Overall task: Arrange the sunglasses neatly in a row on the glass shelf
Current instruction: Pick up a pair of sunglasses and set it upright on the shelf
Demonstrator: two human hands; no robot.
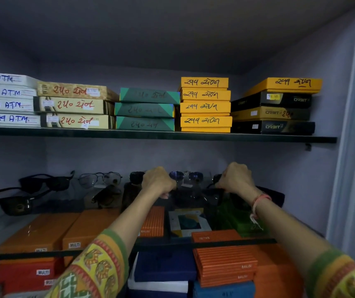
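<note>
Left hand point(159, 181): reaching in over the clear glass shelf point(30, 254), fingers curled shut on the dark sunglasses with round lenses point(136, 177), one lens showing just left of the knuckles.
Right hand point(235, 179): reaching in alongside, well apart from the left, fingers curling closed around a dark-framed pair point(216, 179) that is mostly hidden behind the fist.
Between the hands: blue-tinted mirrored sunglasses point(186, 176) are sitting on the shelf near the back wall.
Left part of the row: thin wire aviator glasses with pale lenses point(100, 179) are standing beside black wraparound sunglasses point(45, 182); a dark rectangular pair point(4, 204) is lying nearer the front edge at far left.
Upper shelf point(150, 134): stacks of flat boxes are sitting side by side, white, beige, green, yellow point(205, 106) and black.
Below the glass: orange boxes marked MULTI point(43, 233) and striped orange cases point(226, 265) are showing through.
Sleeves: patterned yellow, orange and green cuffs point(99, 265) are covering both forearms; a red thread band point(260, 201) is circling the right wrist.
</note>
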